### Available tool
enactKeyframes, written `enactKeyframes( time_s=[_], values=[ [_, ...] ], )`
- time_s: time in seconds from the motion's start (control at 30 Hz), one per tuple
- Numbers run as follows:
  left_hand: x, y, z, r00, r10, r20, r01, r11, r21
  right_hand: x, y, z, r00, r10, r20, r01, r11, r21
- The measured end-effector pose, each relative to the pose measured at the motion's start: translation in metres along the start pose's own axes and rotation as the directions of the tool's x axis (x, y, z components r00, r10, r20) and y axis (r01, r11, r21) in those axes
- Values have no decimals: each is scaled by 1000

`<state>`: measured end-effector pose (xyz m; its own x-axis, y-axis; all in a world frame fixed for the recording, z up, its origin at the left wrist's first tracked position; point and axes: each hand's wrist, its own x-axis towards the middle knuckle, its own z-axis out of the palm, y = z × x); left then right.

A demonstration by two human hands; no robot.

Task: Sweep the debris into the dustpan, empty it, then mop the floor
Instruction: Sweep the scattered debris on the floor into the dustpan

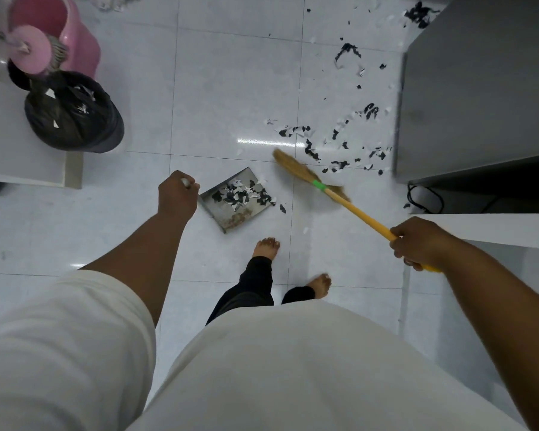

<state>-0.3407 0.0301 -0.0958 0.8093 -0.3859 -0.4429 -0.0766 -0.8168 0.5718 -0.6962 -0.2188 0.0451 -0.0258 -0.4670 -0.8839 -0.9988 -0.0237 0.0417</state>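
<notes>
Head view: left hand (176, 194) curled round white handle end over dustpan (227, 213), pan mid-floor (231, 73), mouth facing right. Right hand (417, 244) grips yellow broom (355, 211), shaft slanting up-left, bristles just beyond mouth. Loose debris (311, 150) farther right, along floor edge by grey cabinet (479, 88); broom hand nearer.

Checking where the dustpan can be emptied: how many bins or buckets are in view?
2: a black-lined trash bin at upper left, and a pink mop bucket just beyond it. More may sit outside the frame.

Grey cabinet (479, 88) at right, black cables (411, 197) lying in the gap beneath it
</notes>
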Motion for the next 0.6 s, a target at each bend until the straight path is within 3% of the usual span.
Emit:
enactKeyframes(
  time_s=[0.2, 0.3, 0.6],
  values=[
    [-3, -6, 1, 1000, 13, -8, -13, 1000, 28, 2, -31, 45, 991, 11, 131, 5, 992, -123],
    [-2, -6, 3, 1000, 12, -11, -11, 1000, 15, -8, -26, 44, 987, -20, 157, 36, 994, -100],
    [0, -9, -7, 999, -19, -32, 19, 1000, -18, -29, 20, -3, 997, -53, 58, 52, 998, 32]
  ],
)
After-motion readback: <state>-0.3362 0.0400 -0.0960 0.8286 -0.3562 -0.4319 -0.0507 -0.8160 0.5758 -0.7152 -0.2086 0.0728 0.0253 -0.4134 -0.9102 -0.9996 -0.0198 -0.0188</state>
